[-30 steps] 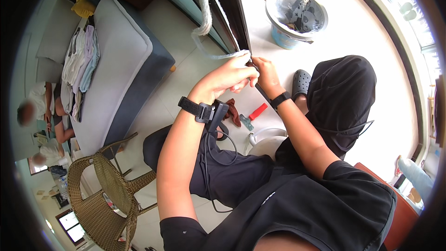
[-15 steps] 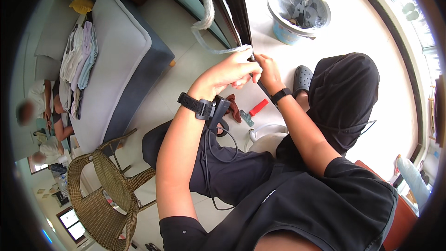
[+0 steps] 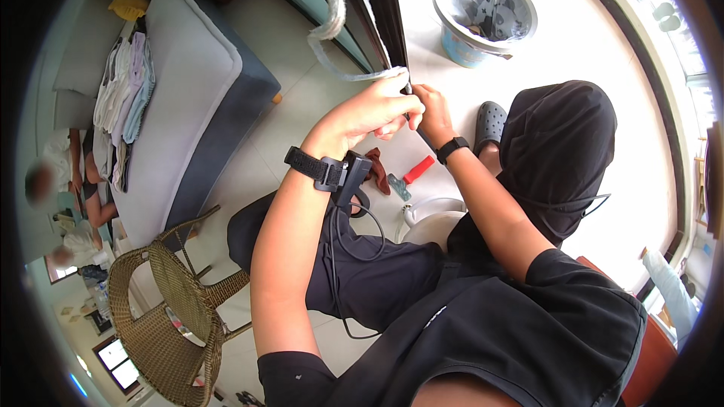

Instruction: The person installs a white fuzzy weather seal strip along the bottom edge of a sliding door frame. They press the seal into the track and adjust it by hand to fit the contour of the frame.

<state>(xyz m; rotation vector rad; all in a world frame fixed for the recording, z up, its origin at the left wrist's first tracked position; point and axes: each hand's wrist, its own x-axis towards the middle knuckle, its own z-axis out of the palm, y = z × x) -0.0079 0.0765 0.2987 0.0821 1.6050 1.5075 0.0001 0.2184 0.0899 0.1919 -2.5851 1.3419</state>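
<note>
At the dark edge of a door or panel [image 3: 381, 11], my two hands meet close together. My left hand [image 3: 377, 111] is closed, its thumb and fingers pinching the end of a pale, soft cord-like strip [image 3: 332, 4] against the edge. From there the strip loops leftward and runs up along the panel. My right hand [image 3: 435, 117] curls around the dark edge just to the right of my left hand, its fingertips partly hidden. A black wrist strap with a small box [image 3: 349, 177] sits on my left forearm.
On the floor below lie a red-handled scraper [image 3: 418, 169] and a brown cloth [image 3: 375, 172]. A white pail-like container [image 3: 431, 227] stands between my legs; a lined bucket [image 3: 464, 49] stands ahead. A wicker chair [image 3: 162, 309] and a bed [image 3: 177, 53] with folded clothes are at left, where two people sit.
Both hands stay at the dark edge with almost the same grip. The view has shifted very slightly; the strip's loop hangs a touch higher and further left.
</note>
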